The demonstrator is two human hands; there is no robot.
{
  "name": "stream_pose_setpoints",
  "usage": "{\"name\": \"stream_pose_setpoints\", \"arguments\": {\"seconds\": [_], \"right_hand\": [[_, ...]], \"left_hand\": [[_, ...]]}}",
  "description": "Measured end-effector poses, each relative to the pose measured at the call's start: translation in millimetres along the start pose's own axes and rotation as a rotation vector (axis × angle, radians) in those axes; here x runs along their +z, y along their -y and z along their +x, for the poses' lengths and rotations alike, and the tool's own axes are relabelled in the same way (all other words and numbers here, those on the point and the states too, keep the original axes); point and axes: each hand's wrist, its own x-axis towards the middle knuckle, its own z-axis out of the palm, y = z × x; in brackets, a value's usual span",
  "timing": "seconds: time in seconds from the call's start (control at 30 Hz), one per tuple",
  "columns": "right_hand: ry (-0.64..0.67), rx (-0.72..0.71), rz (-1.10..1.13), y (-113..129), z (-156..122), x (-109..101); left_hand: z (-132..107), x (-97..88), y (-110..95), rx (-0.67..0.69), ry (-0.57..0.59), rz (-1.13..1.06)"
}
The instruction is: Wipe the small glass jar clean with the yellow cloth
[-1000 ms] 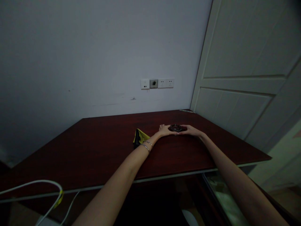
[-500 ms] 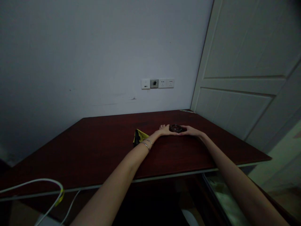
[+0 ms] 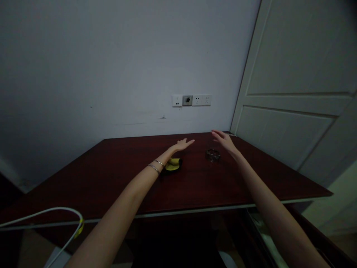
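Note:
A small round glass dish (image 3: 213,153) sits on the dark red table (image 3: 117,178), right of centre. My right hand (image 3: 224,141) hovers just above and behind it, fingers stretched out and apart, holding nothing. My left hand (image 3: 182,144) is raised over the table to the left of the dish, fingers extended, empty. Two thin bangles circle my left wrist. A yellow and black cloth (image 3: 173,164) lies on the table below my left wrist, partly hidden by the arm.
A row of wall sockets (image 3: 191,100) is on the white wall behind the table. A white panelled door (image 3: 295,111) stands at the right. A white cable with yellow tape (image 3: 55,219) loops at the lower left by the table's front edge.
Both hands have let go of the glass dish and lifted off it, spreading apart. The dish stays on the table. The view has shifted slightly.

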Motion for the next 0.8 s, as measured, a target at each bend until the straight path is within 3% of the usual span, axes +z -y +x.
{"name": "stream_pose_setpoints", "arguments": {"seconds": [0.1,0.2,0.33,0.43,0.6,0.8], "right_hand": [[-0.013,-0.016,0.047,8.9,8.5,33.4],[0.057,-0.042,0.014,10.8,5.7,72.6],[0.218,-0.126,-0.17,3.6,-7.6,121.9],[0.32,-0.109,-0.305,-5.1,-16.4,147.9],[0.435,-0.151,-0.421,-13.4,-26.6,167.2],[0.5,-0.313,-0.552,-18.9,-41.1,167.5]], "left_hand": [[-6.2,-25.9,21.5,-0.067,-0.147,-0.104],[-13.5,-41.6,47.8,-0.095,-0.232,-0.126],[-28.7,-45.2,86.0,-0.114,-0.341,-0.186],[-42.5,-40.5,111.7,-0.127,-0.414,-0.239],[-56.9,-35.5,137.8,-0.182,-0.497,-0.297],[-59.8,-30.5,143.2,-0.177,-0.53,-0.292]]}}
